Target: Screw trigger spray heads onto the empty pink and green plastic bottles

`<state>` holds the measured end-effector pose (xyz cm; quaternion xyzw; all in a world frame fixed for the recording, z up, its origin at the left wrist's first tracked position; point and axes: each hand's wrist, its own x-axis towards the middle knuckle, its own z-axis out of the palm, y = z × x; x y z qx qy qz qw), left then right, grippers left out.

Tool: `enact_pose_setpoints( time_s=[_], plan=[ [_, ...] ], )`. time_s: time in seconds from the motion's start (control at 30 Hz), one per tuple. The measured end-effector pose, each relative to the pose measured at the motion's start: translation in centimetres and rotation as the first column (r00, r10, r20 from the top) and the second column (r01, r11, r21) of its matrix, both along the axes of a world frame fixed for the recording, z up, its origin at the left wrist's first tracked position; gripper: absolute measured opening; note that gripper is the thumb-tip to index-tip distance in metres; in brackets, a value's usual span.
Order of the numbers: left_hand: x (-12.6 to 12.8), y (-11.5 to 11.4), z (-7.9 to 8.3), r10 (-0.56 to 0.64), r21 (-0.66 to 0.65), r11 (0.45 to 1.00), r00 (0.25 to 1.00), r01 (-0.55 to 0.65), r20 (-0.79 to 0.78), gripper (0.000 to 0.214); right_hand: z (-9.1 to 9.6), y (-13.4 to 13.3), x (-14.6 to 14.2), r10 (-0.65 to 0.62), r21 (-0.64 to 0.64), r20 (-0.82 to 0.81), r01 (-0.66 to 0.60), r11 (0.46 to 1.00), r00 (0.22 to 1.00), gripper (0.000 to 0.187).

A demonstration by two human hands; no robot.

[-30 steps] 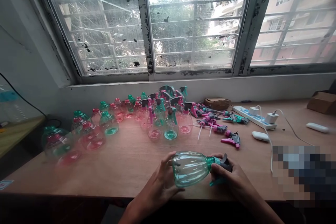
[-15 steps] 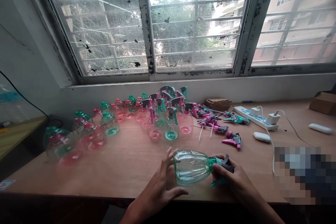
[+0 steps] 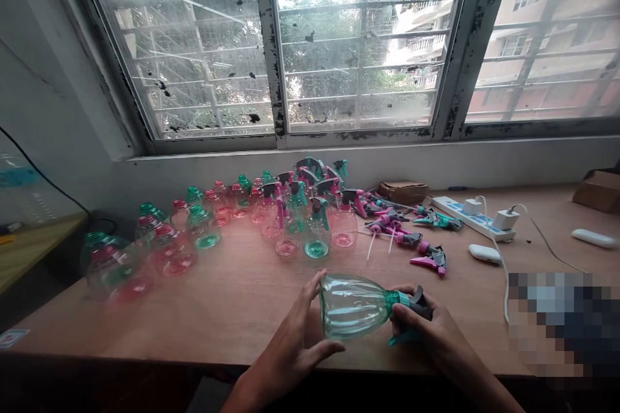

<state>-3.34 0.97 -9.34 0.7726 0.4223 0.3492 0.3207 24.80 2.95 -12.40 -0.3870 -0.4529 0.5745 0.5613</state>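
A clear green spray bottle [image 3: 356,307] lies sideways in the air above the desk's front edge, its base to the left. My right hand [image 3: 426,322] grips it at the neck, where the grey and teal trigger head [image 3: 419,303] joins; part of that head is hidden by the fingers. At the base end is my left hand [image 3: 303,329], thumb stretched out below and fingers up beside the base. Whether those fingertips touch the plastic I cannot tell. Beyond the hands stand several pink and green spray bottles [image 3: 316,235] with heads on.
Several headless pink and green bottles [image 3: 206,229] stand at the left. Loose trigger heads [image 3: 407,235] lie in a pile right of centre. Behind them are a cardboard piece [image 3: 403,191] and a power strip [image 3: 469,218] with cables. A blurred-out patch [image 3: 557,322] covers the right front.
My left hand has shifted slightly, with its fingers drawn closer together at the bottle's base. The bottle has turned a little about its length in my right hand.
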Motion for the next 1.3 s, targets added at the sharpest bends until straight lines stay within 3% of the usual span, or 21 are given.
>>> enact_pose_setpoints(
  time_s=[0.2, 0.37, 0.63, 0.8, 0.97, 1.13, 1.3],
  plan=[
    [-0.1, -0.1, -0.1, -0.019, -0.001, 1.0, 1.0, 0.019, -0.006, 0.084, 0.3, -0.1, 0.0, -0.002, -0.002, -0.023, 0.002, 1.0, 1.0, 0.047],
    [-0.2, -0.2, -0.3, 0.03, -0.075, 0.997, 1.0, -0.031, -0.005, 0.105, 0.2, 0.0, 0.1, 0.003, 0.001, 0.003, -0.003, 1.0, 1.0, 0.05],
    [-0.1, 0.1, -0.4, -0.015, -0.062, 0.998, 0.999, 0.017, 0.037, 0.089, 0.0, 0.0, 0.1, -0.003, 0.005, 0.02, 0.003, 1.0, 1.0, 0.053],
    [-0.2, 0.1, -0.5, 0.016, -0.095, 0.995, 0.999, -0.012, 0.046, 0.111, 0.3, -0.1, 0.2, 0.023, 0.008, 0.017, -0.023, 1.0, 1.0, 0.05],
    [-0.3, 0.0, -0.1, 0.022, -0.102, 0.995, 0.999, -0.018, 0.032, 0.101, 0.1, 0.0, 0.1, 0.013, 0.021, 0.028, -0.014, 1.0, 1.0, 0.049],
    [-0.1, 0.1, -0.1, -0.069, -0.113, 0.99, 0.994, 0.079, 0.084, 0.095, -0.1, 0.2, 0.1, -0.014, 0.012, 0.013, 0.013, 1.0, 1.0, 0.054],
    [0.1, -0.1, 0.5, 0.028, -0.11, 0.994, 1.0, -0.026, 0.011, 0.113, 0.0, 0.1, -0.1, -0.041, 0.014, 0.021, 0.04, 0.999, 0.999, 0.055]
  ],
)
